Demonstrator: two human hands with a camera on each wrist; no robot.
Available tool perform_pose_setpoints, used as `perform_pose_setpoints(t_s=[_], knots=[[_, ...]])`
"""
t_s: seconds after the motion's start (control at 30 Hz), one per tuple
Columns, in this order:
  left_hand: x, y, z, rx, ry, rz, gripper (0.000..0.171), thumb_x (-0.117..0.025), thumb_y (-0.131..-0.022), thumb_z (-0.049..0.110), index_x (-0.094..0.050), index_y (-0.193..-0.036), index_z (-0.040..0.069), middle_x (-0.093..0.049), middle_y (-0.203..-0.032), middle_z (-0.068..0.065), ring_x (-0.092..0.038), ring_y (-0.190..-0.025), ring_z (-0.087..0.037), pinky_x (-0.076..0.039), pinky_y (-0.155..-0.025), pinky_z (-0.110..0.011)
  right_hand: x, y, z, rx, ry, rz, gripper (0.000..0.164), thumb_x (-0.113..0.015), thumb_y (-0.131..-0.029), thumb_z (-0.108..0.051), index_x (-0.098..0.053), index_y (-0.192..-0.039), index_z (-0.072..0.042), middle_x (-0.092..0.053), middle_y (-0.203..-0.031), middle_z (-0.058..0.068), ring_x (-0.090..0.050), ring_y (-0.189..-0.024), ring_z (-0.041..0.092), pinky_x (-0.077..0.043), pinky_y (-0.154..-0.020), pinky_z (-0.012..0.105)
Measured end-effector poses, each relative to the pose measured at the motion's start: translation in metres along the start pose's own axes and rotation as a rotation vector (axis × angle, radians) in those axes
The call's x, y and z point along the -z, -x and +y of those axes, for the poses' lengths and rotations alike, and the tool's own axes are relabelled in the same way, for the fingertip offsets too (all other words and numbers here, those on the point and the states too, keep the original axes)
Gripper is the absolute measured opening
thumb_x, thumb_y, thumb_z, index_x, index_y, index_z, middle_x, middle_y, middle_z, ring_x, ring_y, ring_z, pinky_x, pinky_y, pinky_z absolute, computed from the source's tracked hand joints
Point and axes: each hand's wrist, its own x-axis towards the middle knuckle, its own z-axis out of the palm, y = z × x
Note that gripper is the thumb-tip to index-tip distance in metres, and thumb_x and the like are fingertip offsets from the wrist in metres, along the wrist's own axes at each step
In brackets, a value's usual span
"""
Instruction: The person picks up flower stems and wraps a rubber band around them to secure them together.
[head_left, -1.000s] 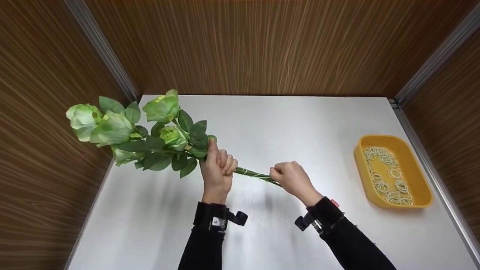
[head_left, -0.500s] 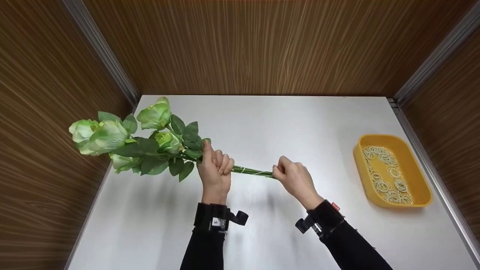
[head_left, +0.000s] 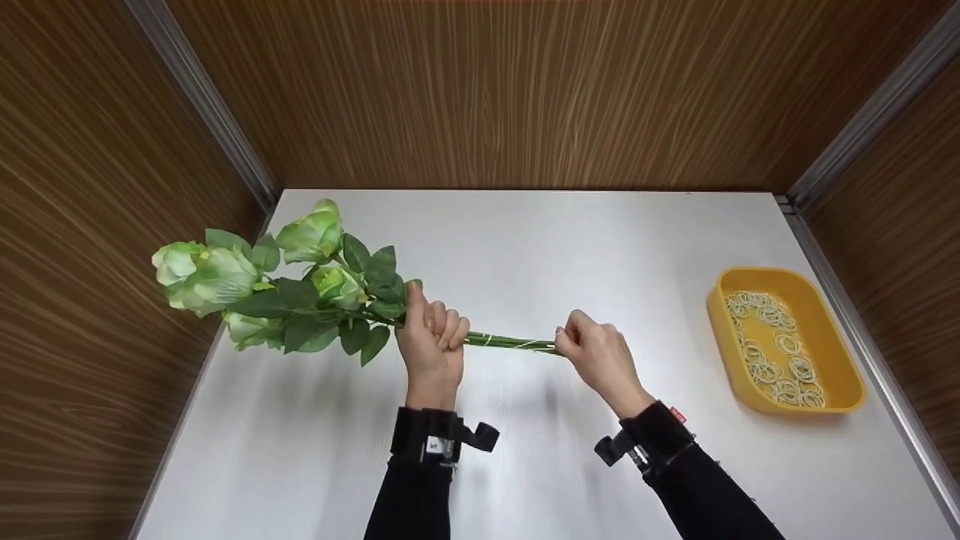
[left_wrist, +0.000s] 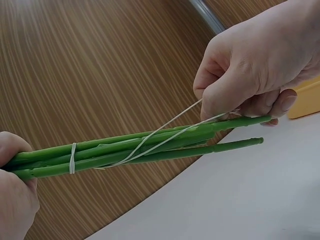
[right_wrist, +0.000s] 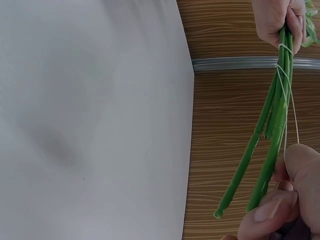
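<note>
My left hand (head_left: 433, 349) grips a bunch of pale green artificial roses (head_left: 217, 277) by the stems, just below the leaves. The blooms point left and the bare green stems (left_wrist: 125, 148) run right, held above the table. One white rubber band (left_wrist: 72, 159) is wrapped tight round the stems close to my left hand. A second rubber band (left_wrist: 173, 118) loops round them farther along. My right hand (head_left: 604, 360) pinches that second band, pulling it in two taut strands toward the uneven cut ends. In the right wrist view, the stem ends spread apart beside my right fingers (right_wrist: 270, 210).
A yellow tray (head_left: 832, 360) stands at the right of the white table (head_left: 570, 247), with several loose rubber bands (head_left: 761, 311) in it. Wood-grain panels (head_left: 480, 90) with metal edge strips enclose the table at the back and both sides.
The bouquet has tilted, its blooms sinking and stem ends rising to nearly level. My right hand has shifted slightly right and up, stretching the band; my left hand keeps its grip.
</note>
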Motion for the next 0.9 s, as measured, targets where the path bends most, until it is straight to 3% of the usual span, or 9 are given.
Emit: perform_pose_setpoints(t_s=[0.17,0.27,0.43,0.63,0.9], knots=[[-0.002,0.001,0.001,-0.016,0.059,-0.017,0.060,-0.041,-0.112,0.038,-0.030,-0.057,0.017,-0.026,-0.046,0.007,-0.020,-0.038,-0.005,-0.020,-0.041,-0.018,-0.002,0.002,-0.001,0.072,0.009,0.079,0.027,-0.065,-0.093,-0.008,-0.048,-0.073,-0.013,-0.044,-0.055,-0.009,-0.034,-0.049,0.009,-0.027,-0.046,0.025],[-0.003,0.001,0.002,-0.047,0.110,-0.078,0.059,-0.044,-0.110,0.040,-0.032,-0.058,0.016,-0.027,-0.046,0.007,-0.020,-0.038,-0.006,-0.019,-0.041,-0.019,-0.002,0.002,-0.003,0.103,-0.008,0.118,0.020,-0.065,-0.093,-0.007,-0.050,-0.080,-0.010,-0.045,-0.052,-0.008,-0.033,-0.046,0.007,-0.026,-0.044,0.025],[-0.005,0.002,0.002,-0.066,0.149,-0.183,0.059,-0.050,-0.107,0.042,-0.030,-0.058,0.015,-0.024,-0.047,0.005,-0.019,-0.038,-0.006,-0.019,-0.041,-0.019,0.000,0.000,-0.004,0.078,-0.030,0.108,0.014,-0.064,-0.094,-0.007,-0.055,-0.084,-0.008,-0.042,-0.051,-0.011,-0.032,-0.046,0.004,-0.025,-0.044,0.023],[-0.007,0.003,0.004,-0.053,0.162,-0.271,0.060,-0.052,-0.106,0.041,-0.026,-0.060,0.014,-0.020,-0.048,0.005,-0.017,-0.038,-0.007,-0.019,-0.040,-0.019,0.006,-0.005,-0.006,0.014,-0.088,0.022,0.021,-0.065,-0.095,-0.008,-0.059,-0.075,-0.009,-0.044,-0.053,-0.010,-0.034,-0.049,0.005,-0.028,-0.048,0.023],[-0.011,0.003,0.002,-0.029,0.167,-0.326,0.061,-0.052,-0.106,0.042,-0.025,-0.059,0.014,-0.019,-0.048,0.004,-0.017,-0.038,-0.006,-0.019,-0.039,-0.019,0.015,-0.013,-0.005,-0.088,-0.139,-0.185,0.031,-0.062,-0.100,-0.016,-0.057,-0.069,-0.011,-0.041,-0.057,-0.008,-0.034,-0.049,0.008,-0.030,-0.049,0.025]])
